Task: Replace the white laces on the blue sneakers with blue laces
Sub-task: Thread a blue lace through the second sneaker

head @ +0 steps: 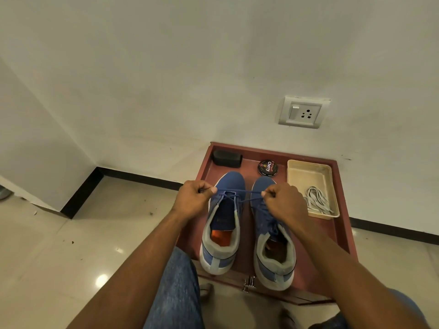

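Note:
Two blue sneakers stand side by side on a reddish-brown tray (342,236), toes toward the wall. The left sneaker (223,224) has a blue lace (244,191) threaded through its lowest eyelets near the toe. My left hand (193,199) pinches one end of that lace, and my right hand (283,200) pinches the other end. The lace is stretched taut between them. The right sneaker (273,245) is laced with a blue lace, partly hidden under my right hand. White laces (317,203) lie bundled in a cream tray (308,174).
A black box (226,157) and a round tin of shoe polish (268,167) sit at the tray's far edge. A wall socket (303,112) is on the white wall behind. My knees in jeans (175,293) are below, over a glossy tiled floor (71,257).

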